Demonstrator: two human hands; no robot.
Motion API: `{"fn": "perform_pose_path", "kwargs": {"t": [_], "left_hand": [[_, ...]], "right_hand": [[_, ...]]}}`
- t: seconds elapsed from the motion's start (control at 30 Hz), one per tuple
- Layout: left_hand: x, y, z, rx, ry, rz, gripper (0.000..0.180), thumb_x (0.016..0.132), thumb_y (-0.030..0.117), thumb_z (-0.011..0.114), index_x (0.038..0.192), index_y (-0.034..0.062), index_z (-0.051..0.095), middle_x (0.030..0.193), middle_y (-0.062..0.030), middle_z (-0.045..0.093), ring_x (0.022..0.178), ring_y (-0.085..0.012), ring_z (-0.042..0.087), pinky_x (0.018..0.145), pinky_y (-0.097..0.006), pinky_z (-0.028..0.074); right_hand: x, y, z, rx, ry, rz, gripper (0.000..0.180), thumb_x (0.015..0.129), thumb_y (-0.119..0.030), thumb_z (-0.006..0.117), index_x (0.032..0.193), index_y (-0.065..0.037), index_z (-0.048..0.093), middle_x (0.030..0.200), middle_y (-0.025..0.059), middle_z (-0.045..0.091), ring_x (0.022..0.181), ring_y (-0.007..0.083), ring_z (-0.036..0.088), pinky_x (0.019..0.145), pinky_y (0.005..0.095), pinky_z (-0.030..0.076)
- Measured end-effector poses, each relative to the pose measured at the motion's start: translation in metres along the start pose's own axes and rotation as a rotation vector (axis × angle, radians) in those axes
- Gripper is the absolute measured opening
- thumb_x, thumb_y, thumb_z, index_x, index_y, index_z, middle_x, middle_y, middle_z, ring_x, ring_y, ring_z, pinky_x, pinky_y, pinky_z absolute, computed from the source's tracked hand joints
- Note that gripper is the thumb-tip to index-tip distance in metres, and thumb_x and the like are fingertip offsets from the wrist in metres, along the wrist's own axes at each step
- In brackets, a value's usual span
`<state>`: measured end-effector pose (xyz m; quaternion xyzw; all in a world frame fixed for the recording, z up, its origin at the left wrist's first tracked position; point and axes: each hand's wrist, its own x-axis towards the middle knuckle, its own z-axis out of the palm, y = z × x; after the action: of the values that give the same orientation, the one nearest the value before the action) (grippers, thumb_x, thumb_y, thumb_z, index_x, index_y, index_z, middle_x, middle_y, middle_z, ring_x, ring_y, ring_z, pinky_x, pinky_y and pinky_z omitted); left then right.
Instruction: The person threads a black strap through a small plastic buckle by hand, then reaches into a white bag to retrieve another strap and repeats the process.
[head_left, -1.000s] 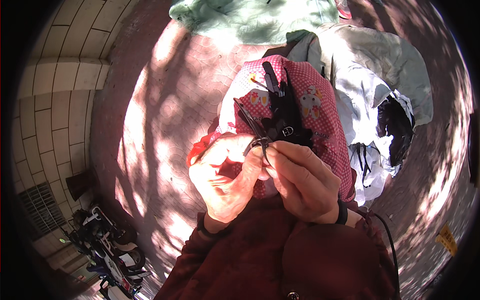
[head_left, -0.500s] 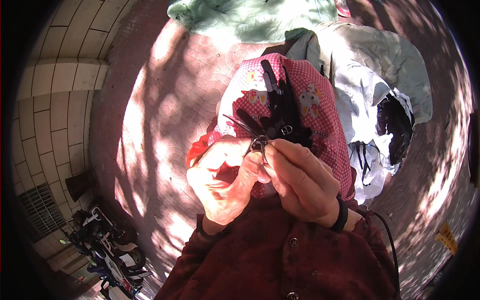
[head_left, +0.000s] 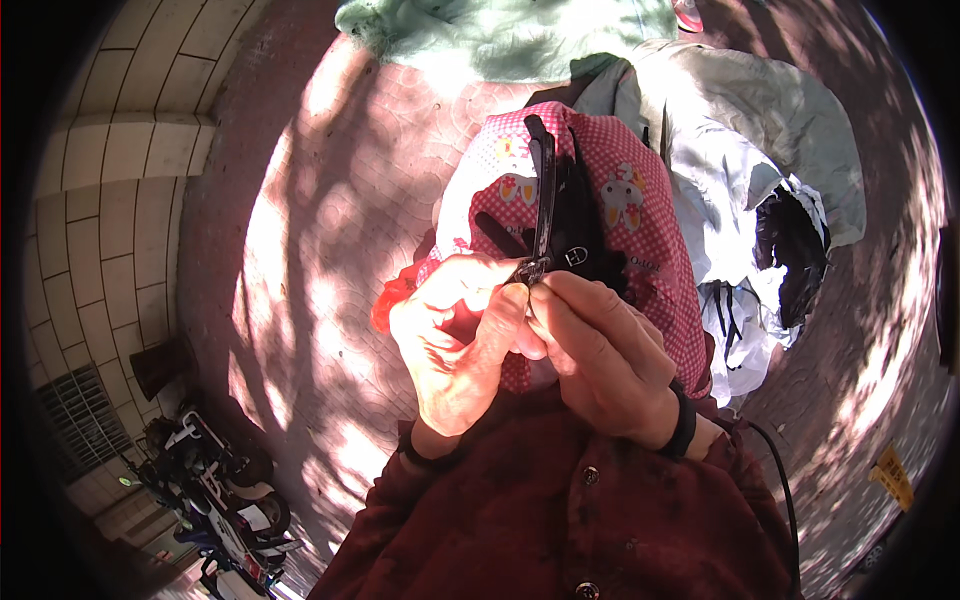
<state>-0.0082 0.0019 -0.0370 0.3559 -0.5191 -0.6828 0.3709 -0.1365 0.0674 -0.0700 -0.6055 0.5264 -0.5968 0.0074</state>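
Observation:
My left hand and my right hand meet over my lap, fingertips pinched together on the buckle end of a thin black strap. The small dark buckle shows just above the fingertips, and the strap's loose length extends away from me. Beneath it, more black straps lie in a bunch, one with a silver buckle. They rest on a pink checked cloth with cartoon rabbits that covers my lap. My fingers hide the strap's near end.
To the right, a pale sack lies open with black pieces inside. A light green sheet is spread on the paving ahead. Motorbikes stand at the lower left by a tiled wall. A red bag sits left of my lap.
The held strap has swung more upright and now runs straight away from the buckle. My left hand has shifted slightly right. Both hands keep their pinch.

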Motion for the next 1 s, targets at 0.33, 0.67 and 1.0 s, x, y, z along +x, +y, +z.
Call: {"fn": "perform_pose_path", "kwargs": {"t": [0.33,0.67,1.0], "left_hand": [[0.000,-0.003,0.003,-0.004,0.015,-0.034,0.013,0.095,0.005,0.061,0.105,-0.0035,0.062,0.068,-0.0077,0.066,0.056,-0.0119,0.063,0.055,-0.023,0.050],[-0.002,0.002,0.007,0.096,-0.040,-0.032,0.014,0.096,0.004,0.059,0.107,-0.0047,0.061,0.074,-0.0084,0.067,0.060,-0.0109,0.063,0.057,-0.023,0.052],[-0.004,-0.002,0.010,0.274,-0.023,0.143,0.014,0.092,-0.002,0.062,0.105,-0.0067,0.064,0.079,-0.0086,0.069,0.062,-0.0095,0.063,0.058,-0.023,0.052]], "right_hand": [[0.001,0.002,0.002,-0.062,0.046,-0.044,0.032,0.066,0.011,0.070,0.097,0.015,0.063,0.093,0.0229,0.065,0.078,0.0304,0.068,0.063,0.0339,0.058],[0.000,0.002,-0.001,-0.079,0.066,-0.025,0.034,0.065,0.009,0.070,0.097,0.016,0.063,0.092,0.0229,0.064,0.080,0.0314,0.068,0.063,0.0348,0.059],[0.000,0.002,-0.003,-0.108,0.047,-0.012,0.031,0.070,0.007,0.070,0.099,0.016,0.063,0.094,0.0241,0.064,0.080,0.0314,0.068,0.064,0.0348,0.059]]}}
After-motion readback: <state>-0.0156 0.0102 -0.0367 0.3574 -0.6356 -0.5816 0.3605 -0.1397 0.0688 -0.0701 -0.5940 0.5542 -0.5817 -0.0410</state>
